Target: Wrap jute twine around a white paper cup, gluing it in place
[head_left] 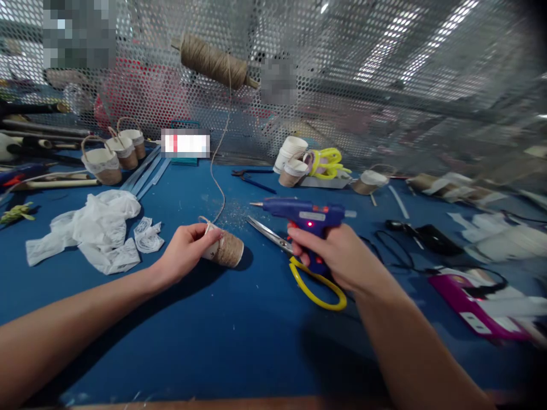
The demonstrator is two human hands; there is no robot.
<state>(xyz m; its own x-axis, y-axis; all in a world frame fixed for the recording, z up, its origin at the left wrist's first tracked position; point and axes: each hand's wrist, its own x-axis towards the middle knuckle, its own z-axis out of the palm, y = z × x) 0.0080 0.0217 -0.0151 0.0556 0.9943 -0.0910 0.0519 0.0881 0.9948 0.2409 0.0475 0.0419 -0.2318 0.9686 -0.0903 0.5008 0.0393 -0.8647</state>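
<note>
My left hand point(187, 250) grips a small paper cup point(231, 251) tilted on its side, part of its wall wrapped in twine. From the cup a strand of twine point(221, 191) runs up to a large spool point(212, 61) by the mesh panel. My right hand point(329, 250) is wrapped round a blue glue gun point(294, 208), its nozzle pointing left and a red light lit. Under the gun lie scissors point(318, 293) with yellow handles, their blades towards the cup. The glue gun and the cup are apart.
White lace point(106, 222) lies left on the blue table point(239, 336). Behind it stand several twine-wrapped cups with handles point(106, 171). Pliers point(256, 179), stacked white cups point(290, 152) and yellow cord point(327, 163) sit at the back. Right are black cables point(397, 253) and a magenta power strip point(470, 307).
</note>
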